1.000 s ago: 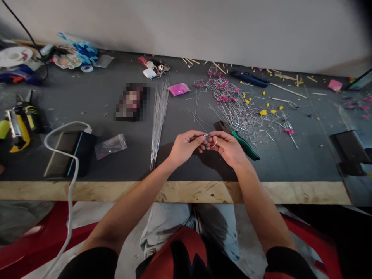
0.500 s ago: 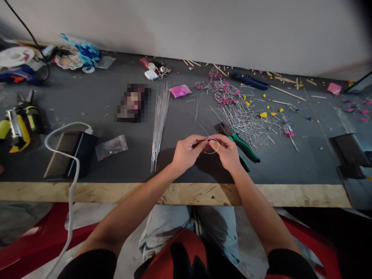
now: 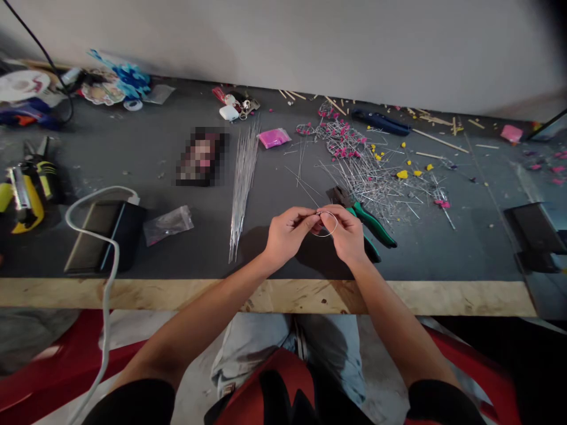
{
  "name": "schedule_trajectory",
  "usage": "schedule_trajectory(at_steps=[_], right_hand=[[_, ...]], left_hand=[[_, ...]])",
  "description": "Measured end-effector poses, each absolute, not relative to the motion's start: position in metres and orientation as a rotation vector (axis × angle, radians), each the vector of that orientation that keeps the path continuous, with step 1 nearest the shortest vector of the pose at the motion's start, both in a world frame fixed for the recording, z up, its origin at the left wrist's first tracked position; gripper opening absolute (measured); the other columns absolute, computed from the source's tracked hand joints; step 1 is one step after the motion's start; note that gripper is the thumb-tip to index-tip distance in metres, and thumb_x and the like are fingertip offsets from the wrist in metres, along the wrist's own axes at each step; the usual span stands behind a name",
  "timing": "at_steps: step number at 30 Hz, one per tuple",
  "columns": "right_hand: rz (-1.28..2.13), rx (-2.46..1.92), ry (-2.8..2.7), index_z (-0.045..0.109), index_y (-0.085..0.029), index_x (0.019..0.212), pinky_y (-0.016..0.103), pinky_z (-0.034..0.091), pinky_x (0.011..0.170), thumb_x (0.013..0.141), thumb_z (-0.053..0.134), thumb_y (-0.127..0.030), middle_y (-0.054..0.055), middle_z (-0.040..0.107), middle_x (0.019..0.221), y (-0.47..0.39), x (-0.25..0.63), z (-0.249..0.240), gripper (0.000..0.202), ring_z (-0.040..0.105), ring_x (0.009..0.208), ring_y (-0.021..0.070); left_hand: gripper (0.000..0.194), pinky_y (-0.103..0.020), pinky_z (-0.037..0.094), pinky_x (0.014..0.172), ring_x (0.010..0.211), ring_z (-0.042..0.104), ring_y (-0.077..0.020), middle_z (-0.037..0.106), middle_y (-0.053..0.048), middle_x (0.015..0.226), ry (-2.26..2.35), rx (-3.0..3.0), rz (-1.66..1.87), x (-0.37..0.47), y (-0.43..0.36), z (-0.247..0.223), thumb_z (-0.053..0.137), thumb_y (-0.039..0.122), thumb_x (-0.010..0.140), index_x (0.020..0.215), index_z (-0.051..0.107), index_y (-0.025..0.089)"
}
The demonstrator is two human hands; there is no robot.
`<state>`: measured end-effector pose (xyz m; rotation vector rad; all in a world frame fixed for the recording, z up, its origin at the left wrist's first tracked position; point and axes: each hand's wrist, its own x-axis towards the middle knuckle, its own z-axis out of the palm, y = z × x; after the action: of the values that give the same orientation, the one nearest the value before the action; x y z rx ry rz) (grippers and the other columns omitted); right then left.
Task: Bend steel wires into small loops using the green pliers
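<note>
Two hands meet above the table's (image 3: 133, 292) near edge: left hand (image 3: 287, 237) and right hand (image 3: 348, 236) each pinch a thin wire loop (image 3: 326, 223), fingertips closed tight to steady it, green-handled pliers (image 3: 367, 219) just beside.

Wire loop (image 3: 328, 224) between both hands, pliers (image 3: 365, 215) just right, wire bundle (image 3: 242, 177) left.

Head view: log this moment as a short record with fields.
left hand: pinches the wire loop at its left side
right hand: grips the same loop from the right
green-handled pliers: lie on the mat just right of the hands
straight wire bundle: lies left of the hands
pink-tipped wire pile: behind the pliers
surface: dark mat on a wooden-edged bench
</note>
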<state>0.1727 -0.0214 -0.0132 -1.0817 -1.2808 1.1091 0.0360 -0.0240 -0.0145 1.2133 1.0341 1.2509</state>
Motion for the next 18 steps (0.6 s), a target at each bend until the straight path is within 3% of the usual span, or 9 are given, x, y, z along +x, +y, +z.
schedule_trajectory(at_steps=[7, 13, 18], right_hand=[[1.226, -1.148, -1.177, 0.069, -0.024, 0.085, 0.030, 0.051, 0.071, 0.075, 0.066, -0.037, 0.000, 0.067, 0.082, -0.021, 0.173, -0.019, 0.016, 0.062, 0.075, 0.0146], [1.333, -1.147, -0.997, 0.067, -0.022, 0.076, 0.028, 0.051, 0.067, 0.070, 0.071, -0.034, -0.002, 0.066, 0.071, -0.020, 0.167, -0.018, 0.014, 0.061, 0.065, 0.0122], [1.305, -1.199, -0.966, 0.068, -0.021, 0.074, 0.026, 0.049, 0.065, 0.069, 0.070, -0.030, -0.002, 0.065, 0.067, -0.020, 0.163, -0.020, 0.010, 0.060, 0.063, 0.0111]], left_hand=[[0.020, -0.021, 0.051, 0.060, 0.062, 0.064, -0.0105, 0.068, -0.001, 0.069, 1.193, 1.417, 1.202, 0.033, -0.026, -0.009, 0.055, 0.034, 0.085, 0.086, 0.064, 0.016], [0.014, -0.023, 0.048, 0.068, 0.074, 0.064, -0.0119, 0.070, -0.003, 0.082, 1.319, 1.961, 1.068, 0.023, -0.020, -0.008, 0.053, 0.023, 0.085, 0.090, 0.066, 0.018], [0.025, -0.025, 0.044, 0.065, 0.070, 0.061, -0.0141, 0.067, -0.004, 0.074, 1.389, 2.324, 0.844, 0.021, -0.018, -0.011, 0.042, 0.023, 0.091, 0.082, 0.064, 0.016]])
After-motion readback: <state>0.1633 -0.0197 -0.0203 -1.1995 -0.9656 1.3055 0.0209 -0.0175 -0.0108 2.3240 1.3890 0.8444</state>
